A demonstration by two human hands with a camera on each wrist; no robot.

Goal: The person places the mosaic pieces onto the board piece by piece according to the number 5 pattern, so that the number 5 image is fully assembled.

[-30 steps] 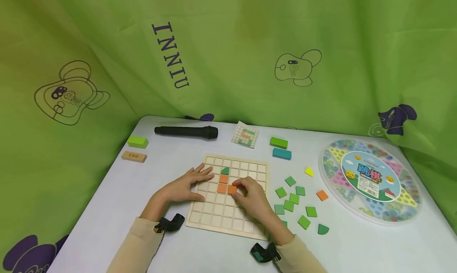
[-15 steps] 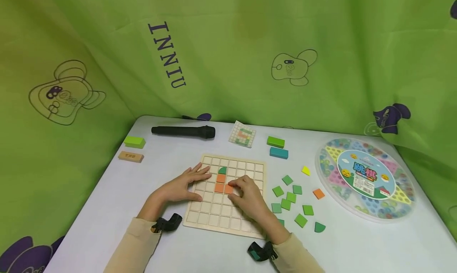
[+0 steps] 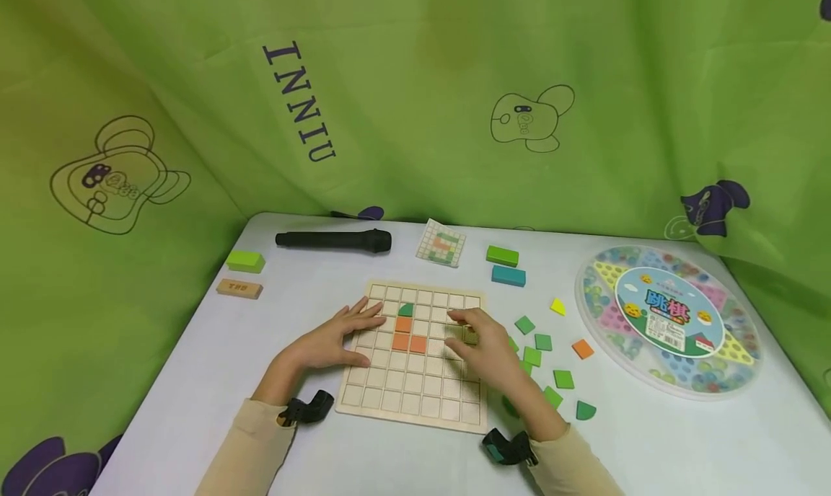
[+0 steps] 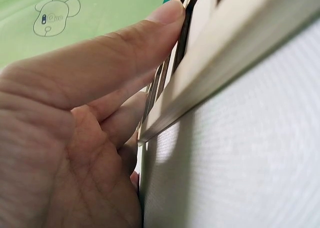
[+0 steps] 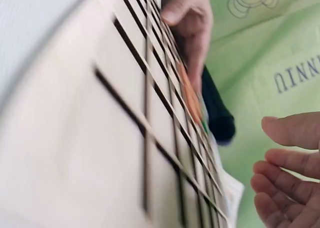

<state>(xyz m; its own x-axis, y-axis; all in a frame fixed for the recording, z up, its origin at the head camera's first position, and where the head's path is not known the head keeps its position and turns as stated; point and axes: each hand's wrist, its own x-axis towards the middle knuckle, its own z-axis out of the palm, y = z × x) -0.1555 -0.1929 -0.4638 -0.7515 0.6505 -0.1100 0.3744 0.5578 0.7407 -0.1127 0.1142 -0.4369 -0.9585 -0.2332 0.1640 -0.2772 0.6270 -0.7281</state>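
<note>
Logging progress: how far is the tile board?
Done: three orange squares and one green quarter-circle sit in the wooden grid board. In hand: nothing; left hand touches the board, right hand hovers above, open. Remaining, likely: loose green squares; the pattern card shows more green.

Table [image 3: 169,402]: white; black microphone [image 3: 334,241] near far-left corner. Board [image 3: 393,401]: pale, squared grid; three orange tiles [image 3: 403,324], one dark-green tile [image 3: 405,310] nearer far edge. Loose tiles [image 3: 563,379] off board's right edge: mostly green. Curtain [image 3: 415,85]: green, purple lettering [image 3: 282,52].
</note>
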